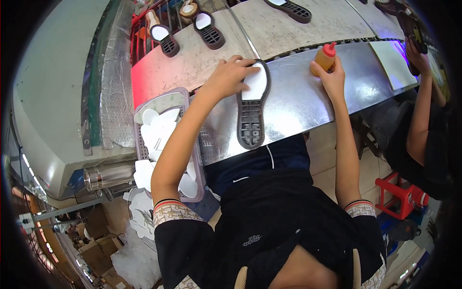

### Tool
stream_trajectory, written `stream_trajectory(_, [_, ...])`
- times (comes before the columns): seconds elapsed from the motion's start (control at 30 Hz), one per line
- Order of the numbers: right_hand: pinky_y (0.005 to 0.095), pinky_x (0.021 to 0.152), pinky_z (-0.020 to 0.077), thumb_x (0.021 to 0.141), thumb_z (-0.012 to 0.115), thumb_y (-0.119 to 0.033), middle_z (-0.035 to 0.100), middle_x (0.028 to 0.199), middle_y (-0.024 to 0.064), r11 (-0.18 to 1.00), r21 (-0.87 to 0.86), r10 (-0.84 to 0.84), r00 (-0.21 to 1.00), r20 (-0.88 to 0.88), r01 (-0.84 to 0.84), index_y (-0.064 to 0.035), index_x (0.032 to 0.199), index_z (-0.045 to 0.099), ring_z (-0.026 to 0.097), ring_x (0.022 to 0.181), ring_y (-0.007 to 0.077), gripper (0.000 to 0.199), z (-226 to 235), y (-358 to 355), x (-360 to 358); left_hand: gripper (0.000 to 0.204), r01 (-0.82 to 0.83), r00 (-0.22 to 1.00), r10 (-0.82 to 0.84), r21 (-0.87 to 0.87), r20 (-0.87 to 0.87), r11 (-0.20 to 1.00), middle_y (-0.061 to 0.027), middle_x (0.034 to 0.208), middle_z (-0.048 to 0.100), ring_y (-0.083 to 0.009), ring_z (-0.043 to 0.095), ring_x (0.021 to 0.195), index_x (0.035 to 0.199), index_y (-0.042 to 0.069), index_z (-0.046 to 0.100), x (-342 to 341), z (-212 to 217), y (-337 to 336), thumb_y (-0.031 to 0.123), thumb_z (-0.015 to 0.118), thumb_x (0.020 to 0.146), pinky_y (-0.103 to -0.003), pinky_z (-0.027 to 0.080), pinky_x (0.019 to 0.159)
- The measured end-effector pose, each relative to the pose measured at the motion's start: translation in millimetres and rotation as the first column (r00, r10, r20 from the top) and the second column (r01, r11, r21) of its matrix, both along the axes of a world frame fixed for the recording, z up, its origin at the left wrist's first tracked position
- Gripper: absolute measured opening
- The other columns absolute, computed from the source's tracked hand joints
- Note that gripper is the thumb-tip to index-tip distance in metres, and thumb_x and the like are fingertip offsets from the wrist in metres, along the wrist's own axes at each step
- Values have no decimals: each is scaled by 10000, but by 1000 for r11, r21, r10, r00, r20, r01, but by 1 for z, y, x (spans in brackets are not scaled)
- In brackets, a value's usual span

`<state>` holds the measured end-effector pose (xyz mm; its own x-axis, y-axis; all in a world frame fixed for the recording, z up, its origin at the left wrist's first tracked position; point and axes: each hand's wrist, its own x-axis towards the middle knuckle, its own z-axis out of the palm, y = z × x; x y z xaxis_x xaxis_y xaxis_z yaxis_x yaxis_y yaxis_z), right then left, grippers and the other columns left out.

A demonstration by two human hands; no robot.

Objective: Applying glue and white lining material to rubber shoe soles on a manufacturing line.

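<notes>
A black shoe sole (251, 120) lies lengthwise on the metal worktop (296, 108) in front of me, its lower half an open grid of cells. A white pad (256, 84) covers its far half. My left hand (230, 78) rests at the left of that pad, fingers spread, with the thumb and a fingertip touching the white surface. Off to the right, my right hand (333, 77) is wrapped round a squeeze bottle (325, 59) with a red cap and yellowish contents. The bottle stands nearly upright, tilted slightly, over the worktop.
Left of the worktop, a plastic basket (182, 96) holds several white pads (159, 130). More soles (210, 32) lie on the pale conveyor (308, 38) beyond. At the right, another person's hand (417, 58) holds a dark shoe part. A red stool (397, 196) stands below.
</notes>
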<state>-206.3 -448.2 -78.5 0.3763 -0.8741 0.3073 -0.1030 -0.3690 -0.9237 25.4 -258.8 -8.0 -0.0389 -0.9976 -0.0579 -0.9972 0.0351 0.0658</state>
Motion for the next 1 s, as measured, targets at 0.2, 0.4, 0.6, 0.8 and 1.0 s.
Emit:
stream_trajectory(0.2, [275, 728, 473, 695, 776, -237, 625, 926, 80, 999, 41, 4, 997, 71, -7, -11, 1057, 536, 589, 816, 142, 489, 1, 1, 2, 645, 63, 998, -64, -104, -5, 993, -55, 1383, 395, -340, 407, 1208, 1265, 200, 502, -3, -17, 3, 341, 713, 672, -412, 413, 934])
stream_trajectory(0.4, [273, 747, 470, 697, 772, -241, 627, 937, 87, 999, 35, -21, 1000, 4, 21, -14, 1056, 535, 593, 831, 146, 487, 2, 2, 1, 670, -9, 976, 32, 105, -217, 994, -25, 1385, 393, -366, 530, 1057, 1225, 233, 540, -1, -5, 5, 416, 742, 613, -388, 459, 879])
stream_trajectory(0.6, [276, 747, 471, 701, 766, -240, 630, 938, 91, 997, 55, -53, 999, -2, 53, -10, 1051, 536, 594, 828, 150, 478, 10, 5, 5, 651, 16, 933, -2, 35, -360, 999, -67, 1379, 389, -360, 505, 1060, 1202, 218, 552, 11, -23, 6, 365, 760, 603, -417, 424, 917])
stream_trajectory(0.8, [279, 741, 470, 714, 758, -241, 636, 917, 89, 995, 63, -80, 996, 28, 79, -5, 1024, 543, 594, 827, 146, 444, 5, -2, 4, 616, -118, 910, 150, 106, -387, 987, -166, 1350, 390, -414, 460, 1115, 1200, 106, 530, -35, -9, 11, 360, 728, 675, -451, 392, 953])
stream_trajectory(1.0, [276, 747, 464, 725, 753, -256, 639, 912, 94, 991, 57, -122, 992, -11, 122, -8, 1018, 544, 597, 830, 148, 437, 8, 4, 7, 666, -340, 915, 334, 13, -225, 940, -214, 1236, 424, -544, 400, 1078, 1175, 84, 497, -73, -10, 20, 385, 737, 632, -531, 362, 956])
